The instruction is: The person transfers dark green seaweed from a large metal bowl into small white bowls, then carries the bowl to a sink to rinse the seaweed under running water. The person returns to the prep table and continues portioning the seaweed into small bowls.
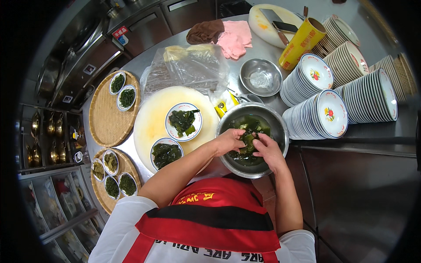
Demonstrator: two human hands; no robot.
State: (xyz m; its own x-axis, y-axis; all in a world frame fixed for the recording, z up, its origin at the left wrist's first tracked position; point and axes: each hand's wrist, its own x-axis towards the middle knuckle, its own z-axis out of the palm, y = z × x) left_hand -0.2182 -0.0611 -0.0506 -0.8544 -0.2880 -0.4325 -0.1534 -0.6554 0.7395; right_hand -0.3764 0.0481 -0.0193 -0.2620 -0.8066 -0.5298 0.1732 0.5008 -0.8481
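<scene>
Both my hands are inside a large stainless steel basin of wet dark green seaweed. My left hand pinches one side of a seaweed piece. My right hand has its thumb and fingers on the other side, close by. Left of the basin, a round white cutting board bears two patterned plates. Cut seaweed lies on the upper plate. The lower plate holds more seaweed, and my left forearm passes just beside it.
Woven trays at left carry small dishes of greens. Behind the board lies a clear plastic bag. Scissors and a steel bowl sit beyond the basin. Stacked plates, a wrap roll and a cleaver stand right.
</scene>
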